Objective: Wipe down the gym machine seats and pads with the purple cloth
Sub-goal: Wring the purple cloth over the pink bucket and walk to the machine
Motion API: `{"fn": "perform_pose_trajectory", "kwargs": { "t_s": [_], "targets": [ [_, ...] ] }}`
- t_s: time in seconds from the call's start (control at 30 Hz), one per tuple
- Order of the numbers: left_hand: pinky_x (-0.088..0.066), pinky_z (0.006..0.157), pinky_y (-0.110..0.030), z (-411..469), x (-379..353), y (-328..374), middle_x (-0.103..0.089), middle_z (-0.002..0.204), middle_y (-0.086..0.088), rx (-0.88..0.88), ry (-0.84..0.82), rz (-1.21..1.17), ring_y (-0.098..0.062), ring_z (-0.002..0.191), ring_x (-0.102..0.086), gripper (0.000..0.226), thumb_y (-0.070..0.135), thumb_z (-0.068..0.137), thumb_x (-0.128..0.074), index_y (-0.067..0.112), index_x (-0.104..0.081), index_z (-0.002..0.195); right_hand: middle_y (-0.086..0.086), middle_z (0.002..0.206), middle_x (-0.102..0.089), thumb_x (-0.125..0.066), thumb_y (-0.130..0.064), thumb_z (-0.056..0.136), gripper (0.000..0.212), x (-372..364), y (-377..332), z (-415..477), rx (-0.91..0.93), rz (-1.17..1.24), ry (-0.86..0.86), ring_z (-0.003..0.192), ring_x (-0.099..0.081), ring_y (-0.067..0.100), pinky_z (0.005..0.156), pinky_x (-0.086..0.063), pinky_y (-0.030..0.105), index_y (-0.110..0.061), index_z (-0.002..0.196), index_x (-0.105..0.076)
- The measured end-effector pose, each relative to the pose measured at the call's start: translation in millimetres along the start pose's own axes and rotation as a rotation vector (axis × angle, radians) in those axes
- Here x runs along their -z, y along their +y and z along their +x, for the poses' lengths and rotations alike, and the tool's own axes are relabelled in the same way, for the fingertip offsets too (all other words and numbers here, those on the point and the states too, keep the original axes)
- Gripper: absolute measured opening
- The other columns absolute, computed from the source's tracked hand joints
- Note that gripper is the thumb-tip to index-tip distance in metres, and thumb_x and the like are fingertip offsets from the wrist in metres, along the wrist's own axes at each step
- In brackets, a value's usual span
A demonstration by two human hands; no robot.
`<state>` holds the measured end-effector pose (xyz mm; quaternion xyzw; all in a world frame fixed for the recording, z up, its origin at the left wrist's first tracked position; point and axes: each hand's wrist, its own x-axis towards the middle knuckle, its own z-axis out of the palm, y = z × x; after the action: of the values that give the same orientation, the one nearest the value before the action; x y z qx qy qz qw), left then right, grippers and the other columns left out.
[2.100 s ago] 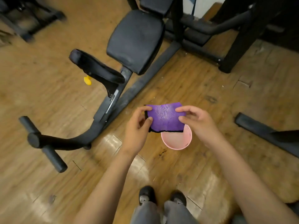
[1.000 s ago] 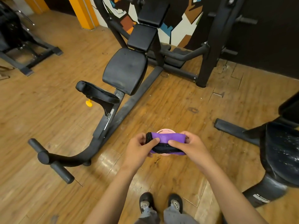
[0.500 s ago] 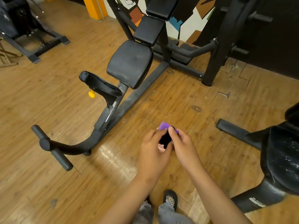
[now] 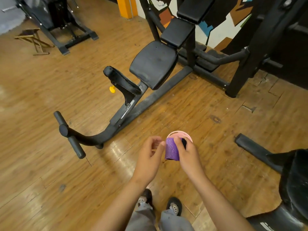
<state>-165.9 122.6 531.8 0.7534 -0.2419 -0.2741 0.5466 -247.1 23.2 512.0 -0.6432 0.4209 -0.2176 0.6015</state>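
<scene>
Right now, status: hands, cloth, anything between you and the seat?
Right hand grips folded cloth. Left hand beside it, grip unclear. Seat ahead, untouched. Pink tub below hands.

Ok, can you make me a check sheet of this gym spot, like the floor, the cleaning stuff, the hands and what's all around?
Surface: wooden plank floor, scuffed, with shiny patches.
Job's things: purple cloth folded small, held above the pink bucket; black seat pad and back pads on the machine ahead; another black seat at the right edge.
Clutter: wooden folding stool far left.
Grips: right hand pinches the purple cloth; left hand is curled beside it, touch unclear.
Cables: nothing seen.
Surroundings: painted wall, orange pillar, yellow knob on the machine.
</scene>
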Motion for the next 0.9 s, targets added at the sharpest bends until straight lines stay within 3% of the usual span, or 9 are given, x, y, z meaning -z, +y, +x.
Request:
{"fn": "perform_pose_trajectory", "kwargs": {
  "t_s": [0.07,0.13,0.27,0.37,0.43,0.5,0.67,0.83,0.9],
  "targets": [
    [-0.048,0.080,-0.027,1,16,-10,-0.067,0.094,0.002,0.053,-0.019,-0.009,-0.015,0.088,-0.062,0.008,0.022,0.094,-0.059,0.019,-0.064,0.100,0.013,0.087,-0.065,-0.056,-0.030,0.095,0.027,-10,4,-2,0.084,-0.129,-0.103,0.083,-0.058,0.023,0.077,-0.044,0.032,-0.004,0.090,-0.061],
    [-0.048,0.083,-0.029,-3,41,-23,-0.067,0.096,0.003,0.086,0.010,0.052,-0.015,0.092,-0.062,0.009,0.023,0.094,-0.059,0.022,-0.063,0.102,0.000,0.074,-0.060,-0.059,-0.035,0.093,0.023,-20,10,-4,0.123,-0.276,-0.165,0.070,-0.054,0.015,0.070,-0.043,0.031,-0.015,0.082,-0.057],
    [-0.047,0.077,-0.019,-26,114,-61,-0.062,0.100,0.017,0.141,0.062,0.331,0.005,0.092,-0.056,0.012,0.029,0.096,-0.056,0.029,-0.058,0.107,-0.008,0.057,-0.045,-0.060,-0.046,0.090,0.037,-51,20,-11,0.117,-0.553,-0.272,0.052,-0.041,0.008,0.052,-0.032,0.023,-0.027,0.066,-0.038],
    [-0.046,0.076,-0.020,-53,175,-94,-0.061,0.100,0.018,0.223,0.124,0.412,0.005,0.093,-0.056,0.011,0.030,0.096,-0.054,0.030,-0.057,0.107,-0.009,0.058,-0.046,-0.059,-0.048,0.090,0.038,-91,28,-17,0.114,-0.691,-0.387,0.057,-0.043,0.013,0.053,-0.033,0.024,-0.027,0.067,-0.037],
    [-0.047,0.077,-0.027,-71,213,-118,-0.064,0.101,0.014,0.268,0.178,0.428,-0.004,0.095,-0.060,0.009,0.027,0.095,-0.056,0.028,-0.058,0.103,-0.008,0.058,-0.043,-0.058,-0.049,0.090,0.042,-125,29,-23,0.112,-0.796,-0.461,0.058,-0.041,0.019,0.055,-0.032,0.033,-0.025,0.065,-0.035],
    [-0.049,0.077,-0.032,-96,257,-145,-0.064,0.104,0.009,0.312,0.224,0.448,-0.012,0.095,-0.062,0.010,0.026,0.095,-0.055,0.024,-0.058,0.105,-0.007,0.058,-0.044,-0.058,-0.050,0.090,0.042,-172,29,-33,0.123,-0.879,-0.540,0.056,-0.042,0.016,0.053,-0.031,0.033,-0.024,0.065,-0.035],
    [-0.039,0.073,-0.025,-147,345,-195,-0.060,0.125,0.007,0.398,0.223,0.586,-0.016,0.102,-0.060,0.027,0.031,0.099,-0.049,0.022,-0.054,0.124,-0.004,0.062,-0.049,-0.057,-0.051,0.089,0.042,-273,27,-51,0.097,-0.994,-0.687,0.056,-0.045,0.013,0.051,-0.029,0.028,-0.020,0.067,-0.039],
    [-0.045,0.092,-0.029,-183,446,-228,-0.059,0.129,0.004,0.487,0.303,0.632,-0.017,0.120,-0.055,0.030,0.031,0.098,-0.050,0.021,-0.053,0.126,-0.005,0.072,-0.056,-0.066,-0.044,0.086,0.029,-386,6,-66,0.177,-1.004,-0.806,0.063,-0.050,0.008,0.052,-0.034,0.024,-0.022,0.076,-0.050],
    [-0.046,0.092,-0.031,-188,476,-235,-0.059,0.128,0.004,0.521,0.356,0.630,-0.017,0.120,-0.054,0.030,0.032,0.098,-0.050,0.022,-0.053,0.126,-0.005,0.074,-0.058,-0.068,-0.041,0.085,0.025,-421,-4,-67,0.201,-0.997,-0.833,0.066,-0.053,0.008,0.051,-0.034,0.025,-0.022,0.081,-0.052]
  ]
}}
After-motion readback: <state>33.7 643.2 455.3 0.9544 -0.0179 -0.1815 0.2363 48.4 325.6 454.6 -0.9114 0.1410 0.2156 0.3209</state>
